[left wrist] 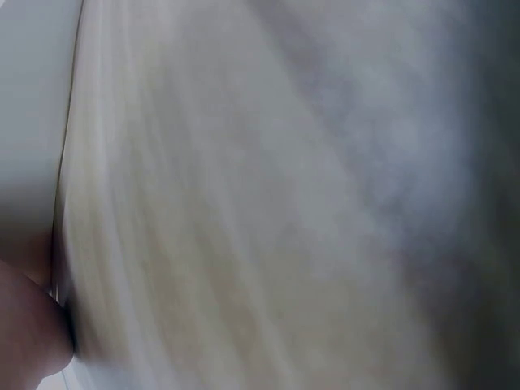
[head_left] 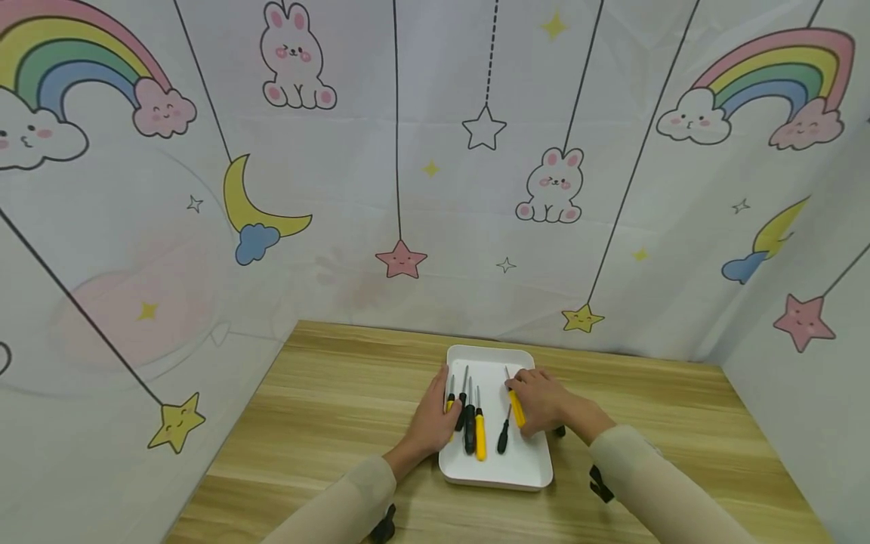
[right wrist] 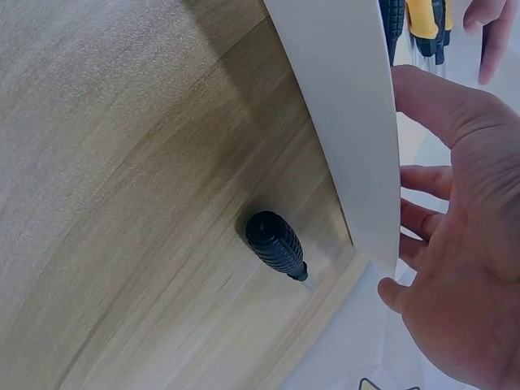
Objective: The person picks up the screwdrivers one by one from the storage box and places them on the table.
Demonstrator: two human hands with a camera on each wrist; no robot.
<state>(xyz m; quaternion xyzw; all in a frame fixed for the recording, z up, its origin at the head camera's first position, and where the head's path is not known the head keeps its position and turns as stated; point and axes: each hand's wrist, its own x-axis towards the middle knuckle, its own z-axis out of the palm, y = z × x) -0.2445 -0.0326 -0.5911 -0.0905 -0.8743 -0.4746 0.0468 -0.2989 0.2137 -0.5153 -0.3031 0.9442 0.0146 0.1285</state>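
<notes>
Arranging seems underway: the right hand (head_left: 541, 400), fingers apart, meets a yellow-handled screwdriver (head_left: 518, 410) in the white rectangular tray (head_left: 495, 471), lower centre, grip unclear; the left hand (head_left: 431, 420) lies straight-fingered. Next, probably, the ribbed black-handled screwdriver (right wrist: 276, 244) outside.

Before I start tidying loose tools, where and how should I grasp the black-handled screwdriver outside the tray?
Probably take the black-handled screwdriver by its thick ribbed handle, from the right: the white tray stands to its left and the shaft points away from you.

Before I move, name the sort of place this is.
Probably a screened work booth: white cartoon-printed sheeting behind a brown wood-grain table, and a white rectangular tray of black and yellow screwdrivers.
</notes>
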